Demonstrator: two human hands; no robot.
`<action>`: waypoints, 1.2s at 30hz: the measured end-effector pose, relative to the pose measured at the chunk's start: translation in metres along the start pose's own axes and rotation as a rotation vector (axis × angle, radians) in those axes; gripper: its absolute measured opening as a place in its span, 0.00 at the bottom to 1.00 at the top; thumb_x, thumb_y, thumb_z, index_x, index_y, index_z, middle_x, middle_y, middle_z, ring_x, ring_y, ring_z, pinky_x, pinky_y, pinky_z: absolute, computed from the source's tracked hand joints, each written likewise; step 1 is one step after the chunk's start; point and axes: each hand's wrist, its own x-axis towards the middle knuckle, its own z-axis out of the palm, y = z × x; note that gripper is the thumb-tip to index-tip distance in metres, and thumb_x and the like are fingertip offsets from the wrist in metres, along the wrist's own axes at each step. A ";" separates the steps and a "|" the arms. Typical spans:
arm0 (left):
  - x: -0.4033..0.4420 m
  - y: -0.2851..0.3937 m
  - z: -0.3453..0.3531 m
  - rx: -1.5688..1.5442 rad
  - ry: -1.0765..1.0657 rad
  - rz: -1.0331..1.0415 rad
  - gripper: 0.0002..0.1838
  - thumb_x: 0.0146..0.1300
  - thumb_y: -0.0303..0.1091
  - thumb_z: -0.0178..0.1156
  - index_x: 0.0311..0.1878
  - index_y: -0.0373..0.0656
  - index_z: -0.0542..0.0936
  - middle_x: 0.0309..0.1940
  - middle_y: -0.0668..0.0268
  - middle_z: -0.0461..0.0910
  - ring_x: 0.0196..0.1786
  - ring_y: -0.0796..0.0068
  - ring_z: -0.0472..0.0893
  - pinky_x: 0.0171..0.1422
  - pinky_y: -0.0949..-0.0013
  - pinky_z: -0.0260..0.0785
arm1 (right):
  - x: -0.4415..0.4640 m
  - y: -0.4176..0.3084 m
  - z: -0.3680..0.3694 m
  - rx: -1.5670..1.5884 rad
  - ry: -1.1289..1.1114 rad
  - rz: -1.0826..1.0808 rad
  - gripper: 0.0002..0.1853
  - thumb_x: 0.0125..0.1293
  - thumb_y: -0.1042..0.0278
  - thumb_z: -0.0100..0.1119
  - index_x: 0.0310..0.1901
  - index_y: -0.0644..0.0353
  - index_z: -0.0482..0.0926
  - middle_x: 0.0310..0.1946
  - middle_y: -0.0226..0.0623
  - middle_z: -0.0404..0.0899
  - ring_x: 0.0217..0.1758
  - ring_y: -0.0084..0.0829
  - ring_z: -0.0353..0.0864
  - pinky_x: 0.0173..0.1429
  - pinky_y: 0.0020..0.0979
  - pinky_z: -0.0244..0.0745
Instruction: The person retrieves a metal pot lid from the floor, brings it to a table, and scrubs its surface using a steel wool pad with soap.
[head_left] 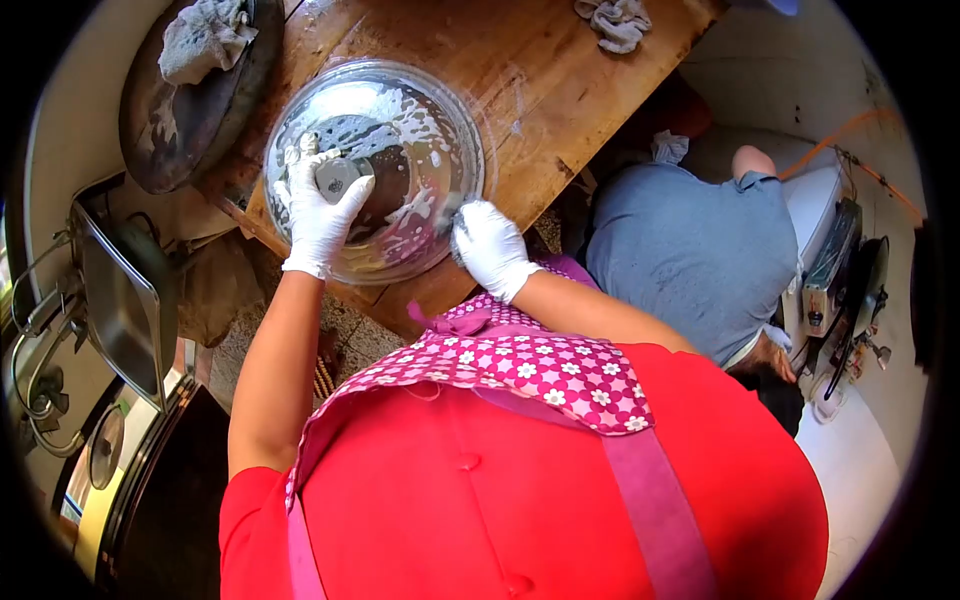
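Observation:
A large round glass lid (pixel 425 160), streaked with white suds, lies knob up on the wooden table. My left hand (pixel 320 205), in a white glove, is on the lid with its thumb and fingers around the grey knob (pixel 337 178). At the lid's right rim, my gloved right hand (pixel 490 245) is closed on a dark grey scouring pad (pixel 458 228). The pad is partly hidden by the fingers and looks blurred.
The wooden table (pixel 560 85) carries a crumpled cloth (pixel 615 22) at the back. A dark round pan or lid (pixel 165 125) with a grey rag (pixel 205 40) is at left. A metal sink (pixel 120 285) stands lower left. Another person in a grey shirt (pixel 690 250) bends close at right.

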 end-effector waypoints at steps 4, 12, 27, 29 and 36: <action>0.001 -0.006 -0.002 -0.065 -0.042 -0.119 0.32 0.49 0.44 0.76 0.52 0.36 0.75 0.65 0.49 0.67 0.62 0.58 0.71 0.67 0.62 0.63 | 0.029 0.013 -0.008 0.102 -0.023 0.152 0.08 0.63 0.64 0.56 0.37 0.59 0.81 0.38 0.48 0.81 0.42 0.48 0.82 0.48 0.44 0.78; 0.001 0.005 0.000 -0.017 -0.017 -0.100 0.48 0.50 0.49 0.75 0.69 0.34 0.65 0.60 0.54 0.71 0.61 0.64 0.72 0.68 0.65 0.62 | 0.163 0.007 -0.022 -0.236 0.047 0.000 0.13 0.66 0.67 0.51 0.47 0.54 0.83 0.47 0.45 0.80 0.53 0.44 0.79 0.60 0.41 0.75; 0.002 0.009 -0.002 -0.115 -0.047 -0.187 0.43 0.50 0.48 0.75 0.64 0.34 0.70 0.59 0.54 0.73 0.60 0.63 0.73 0.65 0.64 0.64 | 0.098 -0.001 -0.045 0.028 -0.166 0.271 0.11 0.66 0.60 0.58 0.37 0.57 0.85 0.37 0.47 0.85 0.38 0.39 0.86 0.41 0.40 0.80; 0.004 0.010 -0.002 -0.002 -0.010 -0.137 0.42 0.50 0.49 0.74 0.64 0.34 0.70 0.59 0.53 0.73 0.62 0.60 0.72 0.67 0.64 0.62 | 0.117 -0.002 -0.047 -0.143 -0.162 0.181 0.13 0.67 0.58 0.57 0.43 0.57 0.84 0.38 0.41 0.85 0.36 0.37 0.85 0.42 0.36 0.80; -0.001 0.024 -0.003 -0.132 -0.023 -0.166 0.50 0.48 0.57 0.73 0.68 0.33 0.66 0.62 0.50 0.72 0.67 0.57 0.68 0.74 0.62 0.52 | -0.012 -0.008 0.036 -0.081 0.098 0.188 0.12 0.63 0.59 0.55 0.33 0.57 0.84 0.30 0.47 0.81 0.32 0.47 0.83 0.38 0.43 0.79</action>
